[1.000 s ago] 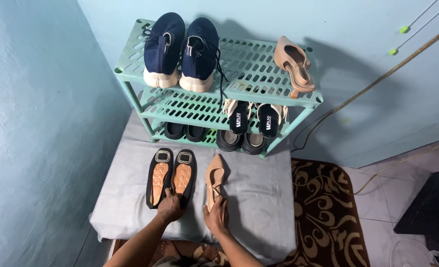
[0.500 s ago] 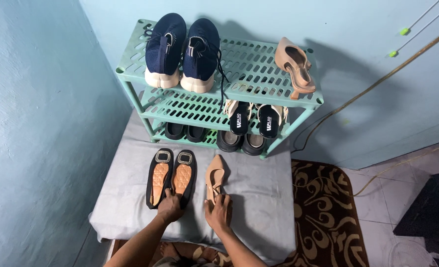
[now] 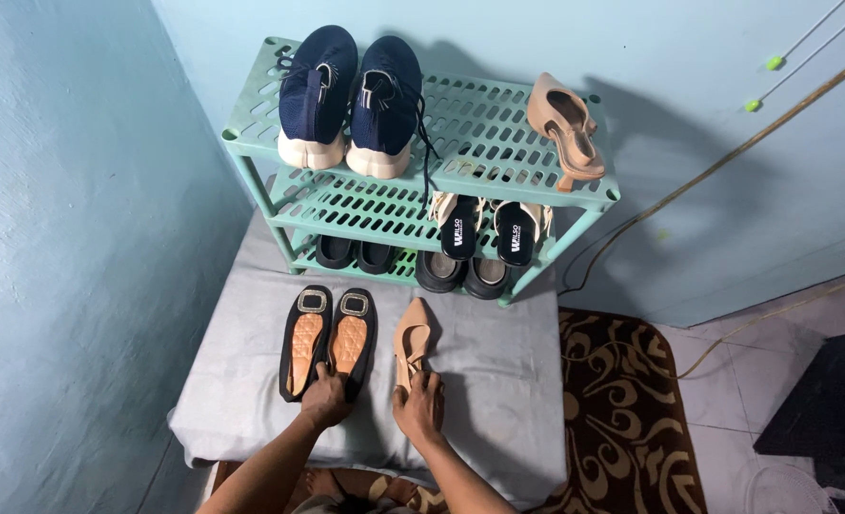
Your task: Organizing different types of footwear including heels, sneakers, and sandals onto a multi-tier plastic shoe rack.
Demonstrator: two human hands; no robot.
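Note:
My left hand [image 3: 325, 400] grips the heel ends of a pair of black flat shoes [image 3: 328, 339] with tan insoles and buckles, lying side by side on a grey cloth [image 3: 498, 381]. My right hand [image 3: 420, 407] holds the heel of a single beige pointed slingback shoe [image 3: 410, 345] lying just right of the flats. Its matching beige heel [image 3: 565, 126] rests on its side at the right end of the top shelf of a green plastic shoe rack [image 3: 479, 133].
Navy sneakers [image 3: 349, 95] sit on the rack's top shelf, black-and-white sandals [image 3: 487, 228] on the middle shelf, dark shoes [image 3: 460, 274] at the bottom. A brown patterned rug [image 3: 632, 409] lies right of the cloth. Blue walls close in at left and behind; a cable [image 3: 717, 162] runs along the wall.
Almost nothing has moved. My right hand has shifted slightly on the beige shoe's heel; my left hand stays on the black flats.

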